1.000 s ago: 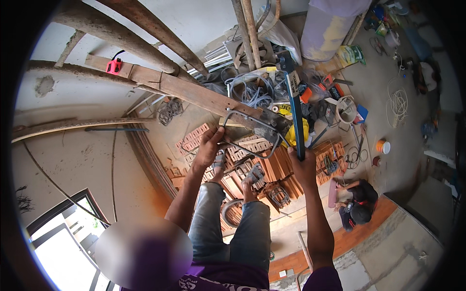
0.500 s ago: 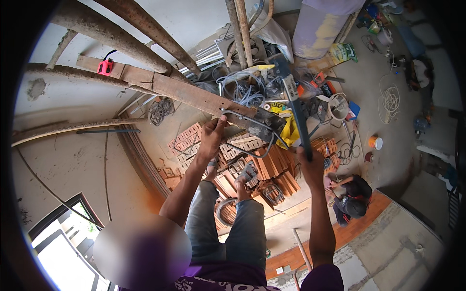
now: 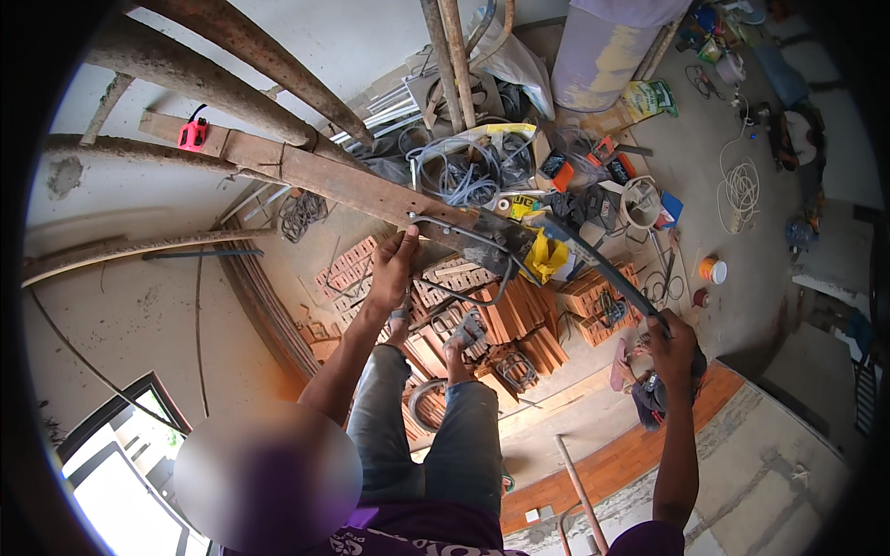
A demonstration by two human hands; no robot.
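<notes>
My left hand [image 3: 396, 269] pinches one end of a bent steel rod [image 3: 454, 226] against the wooden plank [image 3: 343, 183] in front of me. The rod runs along the plank, then loops back below it. Several small pegs stand up beside it on the dark plate [image 3: 487, 246] at the plank's right end. My right hand [image 3: 672, 352] is closed round the lower end of a long dark bar [image 3: 598, 262], held out to the right. The bar slants up and left toward the plate; whether its tip touches the rod, I cannot make out.
A pink tape measure [image 3: 192, 135] sits on the plank's left part. Thick rusty poles [image 3: 213, 83] cross at upper left. Bricks [image 3: 350, 271] and reddish strips [image 3: 524, 310] lie below around my feet. A crouching person [image 3: 654, 398] is at lower right. A bucket [image 3: 642, 199] stands beyond the bar.
My right hand has moved right and down, swinging the bar from near upright to a slant. The left hand still holds the rod at the plank, and the view has shifted slightly.
</notes>
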